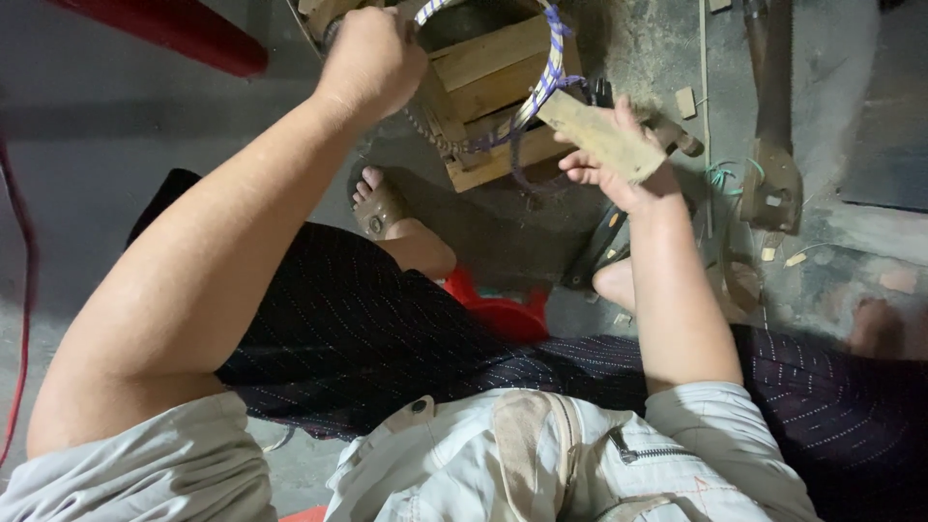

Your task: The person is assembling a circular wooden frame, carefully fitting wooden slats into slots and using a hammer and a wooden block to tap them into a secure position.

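My left hand is closed around one end of a bent strip wrapped in white and blue cord, which arches over a small wooden frame on the floor. Gripped in my right hand is a flat tan wooden piece, pressed against the strip's other end at the frame's right corner. A thin chain hangs along the frame's left side.
I sit on a red stool with sandalled feet on a dusty concrete floor. A red bar lies top left, a red cable runs down the left edge. A rusty metal tool and wood chips lie right.
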